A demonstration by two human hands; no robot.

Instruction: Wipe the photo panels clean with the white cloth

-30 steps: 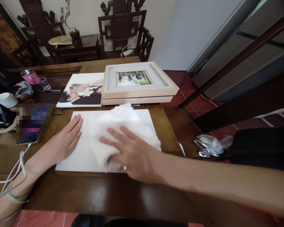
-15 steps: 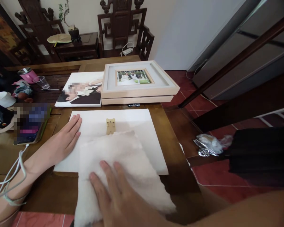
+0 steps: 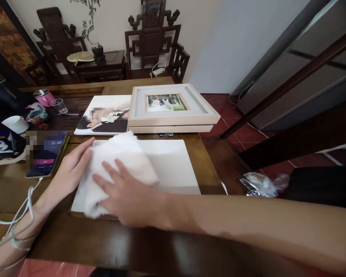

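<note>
A white panel [image 3: 178, 165] lies flat on the wooden table in front of me. Over its left half is a white cloth [image 3: 138, 157] with frayed edges. My right hand [image 3: 123, 192] presses flat on this cloth, fingers spread, the forearm reaching in from the right. At the panel's left edge rests my left hand [image 3: 75, 161], its fingers stretched out beside the cloth and touching its margin. Nothing shows gripped in either hand. The small yellowish metal fitting on the panel is hidden under the cloth.
Beyond the panel are stacked wooden picture frames [image 3: 173, 121] and a photo print [image 3: 103, 119]. On the left stand a charging phone [image 3: 47, 154], a white cable [image 3: 29, 200], a pink mug [image 3: 44, 98], a plastic cup [image 3: 59, 105] and a white cup [image 3: 15, 124].
My right hand has slid the cloth forward and left across the panel, covering the yellowish fitting. My left hand stays at the panel's left edge. The view has shifted slightly.
</note>
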